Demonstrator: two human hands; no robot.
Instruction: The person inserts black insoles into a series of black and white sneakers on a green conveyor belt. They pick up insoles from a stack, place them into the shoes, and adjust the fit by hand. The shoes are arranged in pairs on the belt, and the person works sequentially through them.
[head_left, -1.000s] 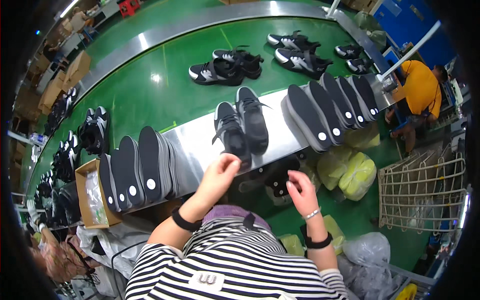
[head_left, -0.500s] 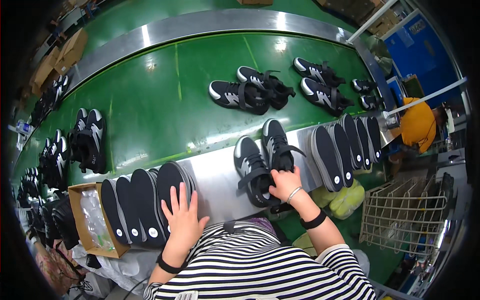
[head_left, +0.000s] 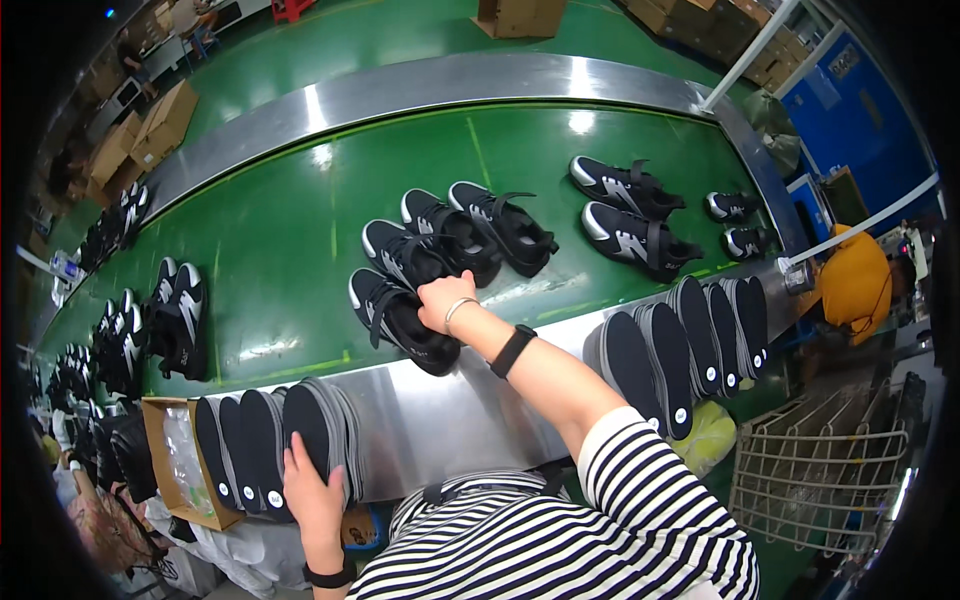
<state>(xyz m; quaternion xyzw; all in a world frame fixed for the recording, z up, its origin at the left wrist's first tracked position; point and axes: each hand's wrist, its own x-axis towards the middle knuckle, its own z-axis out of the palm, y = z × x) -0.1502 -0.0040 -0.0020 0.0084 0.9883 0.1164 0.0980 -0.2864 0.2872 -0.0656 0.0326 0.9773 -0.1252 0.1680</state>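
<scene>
My right hand (head_left: 447,300) reaches across to the green belt. Its fingers are closed at the heel end of a pair of black sneakers with silver toes, one being the near sneaker (head_left: 385,305), whose heel overlaps the metal ledge. The pair's other sneaker (head_left: 390,245) lies just beyond it. My left hand (head_left: 315,500) is open, fingers stretched over the lower part of a stack of black insoles (head_left: 308,425), the thumb apart. Close behind the held pair stand two more sneakers, a middle one (head_left: 440,222) and a right one (head_left: 510,235).
More insole stacks (head_left: 665,350) stand on the ledge (head_left: 420,430) at right. An open carton (head_left: 215,515) holds clear plastic at left. Other sneakers (head_left: 640,240) sit along the green belt (head_left: 290,240). A wire basket (head_left: 820,465) is at lower right; a person in yellow (head_left: 855,285) is beyond.
My right hand has carried the pair of sneakers from the metal ledge forward and left to the belt's edge. My left hand has shifted slightly left and nearer, beside the insoles.
</scene>
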